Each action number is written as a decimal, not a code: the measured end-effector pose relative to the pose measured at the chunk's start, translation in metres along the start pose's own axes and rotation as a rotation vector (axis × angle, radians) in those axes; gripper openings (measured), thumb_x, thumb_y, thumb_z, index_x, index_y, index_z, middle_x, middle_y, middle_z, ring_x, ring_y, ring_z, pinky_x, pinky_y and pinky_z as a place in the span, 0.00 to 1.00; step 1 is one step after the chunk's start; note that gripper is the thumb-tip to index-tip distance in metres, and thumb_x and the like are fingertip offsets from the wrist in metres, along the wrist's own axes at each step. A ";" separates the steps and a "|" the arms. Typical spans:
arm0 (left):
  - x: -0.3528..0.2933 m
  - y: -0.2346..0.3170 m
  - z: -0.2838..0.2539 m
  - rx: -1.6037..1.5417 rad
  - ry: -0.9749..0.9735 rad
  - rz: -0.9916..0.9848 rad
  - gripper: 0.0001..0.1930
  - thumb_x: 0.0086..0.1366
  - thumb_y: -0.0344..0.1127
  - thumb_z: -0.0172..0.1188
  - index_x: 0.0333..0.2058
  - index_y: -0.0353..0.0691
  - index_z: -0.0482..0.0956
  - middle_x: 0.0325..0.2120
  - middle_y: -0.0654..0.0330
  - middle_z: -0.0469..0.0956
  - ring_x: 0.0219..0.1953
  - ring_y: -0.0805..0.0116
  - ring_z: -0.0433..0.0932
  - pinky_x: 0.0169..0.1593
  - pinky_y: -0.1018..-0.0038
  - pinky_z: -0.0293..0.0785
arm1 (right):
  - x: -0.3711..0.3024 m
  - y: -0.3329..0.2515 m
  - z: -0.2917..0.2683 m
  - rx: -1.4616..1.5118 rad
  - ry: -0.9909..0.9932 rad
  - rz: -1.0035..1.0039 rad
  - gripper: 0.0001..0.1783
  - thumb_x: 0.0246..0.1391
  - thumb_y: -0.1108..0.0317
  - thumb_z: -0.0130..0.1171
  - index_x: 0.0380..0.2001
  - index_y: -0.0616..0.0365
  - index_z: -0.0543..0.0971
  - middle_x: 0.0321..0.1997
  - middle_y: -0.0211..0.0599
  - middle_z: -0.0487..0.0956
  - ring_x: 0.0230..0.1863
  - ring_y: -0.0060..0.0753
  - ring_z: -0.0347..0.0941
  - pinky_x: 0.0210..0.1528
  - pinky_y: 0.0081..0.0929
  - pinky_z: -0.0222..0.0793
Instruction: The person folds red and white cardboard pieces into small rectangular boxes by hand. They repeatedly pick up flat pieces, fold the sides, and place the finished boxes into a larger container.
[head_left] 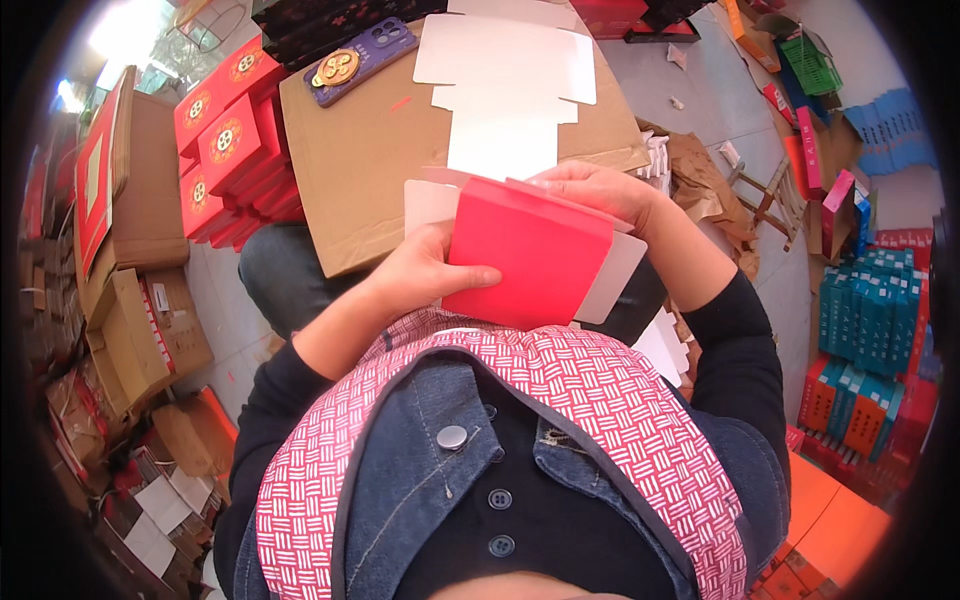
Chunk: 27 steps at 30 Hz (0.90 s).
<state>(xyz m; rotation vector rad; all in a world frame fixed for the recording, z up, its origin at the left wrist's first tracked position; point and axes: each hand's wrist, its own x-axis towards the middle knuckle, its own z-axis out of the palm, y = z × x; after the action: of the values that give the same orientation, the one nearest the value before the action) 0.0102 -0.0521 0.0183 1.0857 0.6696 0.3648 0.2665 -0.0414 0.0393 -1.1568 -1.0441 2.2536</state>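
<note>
A red cardboard box (535,255), partly folded, is held up over my lap, its pale side flaps sticking out left and right. My left hand (432,268) grips its left side, thumb lying across the red face and fingers behind. At the far edge my right hand (600,190) holds the box's top fold; some of its fingers are hidden. Just beyond, a flat unfolded box blank (505,70), white side up, lies on a brown cardboard surface (350,170).
A phone in a purple case (360,62) lies at the cardboard's far left. Stacked red boxes (235,140) stand left of it. An open brown carton (125,335) sits further left. On the right are teal boxes (870,315), a green basket (808,65) and crumpled brown paper (705,185).
</note>
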 end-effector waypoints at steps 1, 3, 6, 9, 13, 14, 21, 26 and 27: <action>0.000 0.000 0.007 0.015 0.075 0.088 0.25 0.57 0.25 0.63 0.54 0.31 0.67 0.44 0.55 0.77 0.46 0.71 0.76 0.50 0.74 0.73 | 0.000 0.001 0.005 -0.036 0.006 0.011 0.21 0.63 0.56 0.50 0.45 0.65 0.77 0.41 0.34 0.80 0.37 0.17 0.76 0.39 0.17 0.74; 0.002 0.001 0.015 0.025 0.179 0.247 0.31 0.57 0.25 0.64 0.58 0.32 0.60 0.45 0.54 0.76 0.47 0.69 0.76 0.51 0.74 0.72 | -0.001 -0.002 0.012 -0.049 0.089 0.063 0.23 0.64 0.54 0.48 0.45 0.64 0.78 0.39 0.34 0.80 0.35 0.15 0.75 0.37 0.16 0.73; 0.003 0.002 0.022 0.044 0.255 0.395 0.37 0.57 0.25 0.64 0.61 0.34 0.52 0.46 0.51 0.75 0.47 0.67 0.76 0.52 0.72 0.72 | 0.000 -0.008 0.011 -0.052 0.165 0.007 0.25 0.64 0.52 0.47 0.44 0.65 0.78 0.38 0.35 0.80 0.32 0.16 0.75 0.33 0.15 0.74; 0.002 0.002 0.023 0.101 0.290 0.380 0.37 0.56 0.26 0.65 0.60 0.36 0.52 0.45 0.50 0.74 0.47 0.66 0.75 0.51 0.72 0.73 | -0.005 -0.021 0.006 -0.019 0.067 -0.017 0.25 0.63 0.51 0.48 0.43 0.67 0.78 0.38 0.37 0.80 0.31 0.16 0.76 0.30 0.16 0.74; 0.002 -0.006 0.015 0.171 0.304 0.347 0.34 0.54 0.27 0.66 0.56 0.36 0.58 0.44 0.50 0.75 0.47 0.66 0.76 0.49 0.72 0.73 | 0.003 -0.026 0.006 -0.153 0.017 0.047 0.26 0.61 0.50 0.52 0.42 0.67 0.78 0.36 0.38 0.80 0.32 0.17 0.76 0.32 0.16 0.75; 0.003 -0.008 0.014 0.206 0.312 0.351 0.33 0.54 0.28 0.67 0.55 0.36 0.59 0.44 0.50 0.75 0.46 0.65 0.76 0.49 0.72 0.73 | 0.004 -0.027 0.007 -0.174 -0.001 0.050 0.24 0.61 0.52 0.53 0.44 0.67 0.77 0.38 0.38 0.80 0.34 0.17 0.76 0.35 0.16 0.74; 0.003 -0.012 0.013 0.111 0.329 0.322 0.29 0.51 0.27 0.67 0.51 0.35 0.63 0.44 0.51 0.75 0.46 0.63 0.76 0.47 0.71 0.74 | 0.001 -0.044 0.042 -0.792 0.005 -0.044 0.27 0.58 0.60 0.57 0.54 0.69 0.70 0.43 0.45 0.80 0.40 0.30 0.77 0.45 0.26 0.73; 0.002 -0.010 0.012 0.134 0.316 0.316 0.30 0.52 0.28 0.67 0.52 0.36 0.63 0.43 0.51 0.76 0.44 0.63 0.77 0.47 0.70 0.74 | -0.007 -0.042 0.065 -1.219 0.128 -0.153 0.29 0.58 0.62 0.55 0.57 0.69 0.66 0.44 0.56 0.77 0.43 0.42 0.76 0.45 0.32 0.71; 0.002 -0.008 0.013 0.122 0.307 0.311 0.30 0.52 0.28 0.67 0.52 0.37 0.63 0.43 0.51 0.76 0.44 0.63 0.77 0.47 0.71 0.74 | -0.006 -0.041 0.063 -1.178 0.104 -0.161 0.28 0.59 0.62 0.54 0.58 0.69 0.66 0.45 0.54 0.77 0.43 0.41 0.76 0.45 0.31 0.71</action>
<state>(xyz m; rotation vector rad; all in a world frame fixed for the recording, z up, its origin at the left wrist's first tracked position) 0.0194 -0.0635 0.0142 1.2667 0.8027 0.7780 0.2194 -0.0464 0.0981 -1.4443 -2.4194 1.3203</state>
